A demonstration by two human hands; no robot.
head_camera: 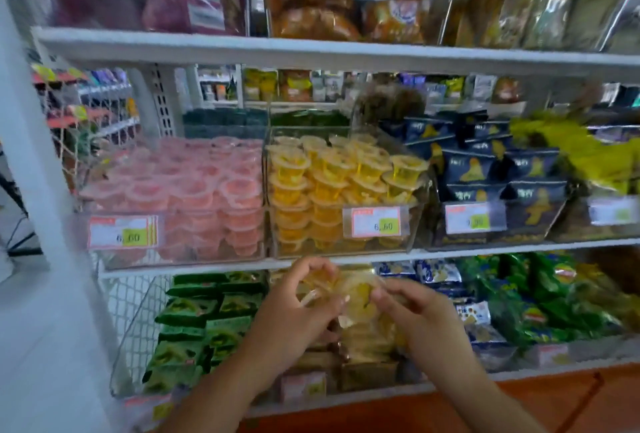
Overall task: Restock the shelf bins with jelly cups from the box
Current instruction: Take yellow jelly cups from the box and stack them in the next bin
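Several yellow jelly cups are being held together between the two hands, just below and in front of the middle shelf, not yet inside any bin. The left hand is curling its fingers around one side of the small bunch and the right hand is pinching the other side; the blur is hiding how many cups there are. I am judging them as light, with thin plastic walls that can dent, a smooth, slippery surface and a film lid that can tear. So it is better to be taking them by the rim or the sides, not pressing on the lid. Right above, the yellow bin is looking almost full, and the pink bin is standing beside it on the left. The box is not showing.
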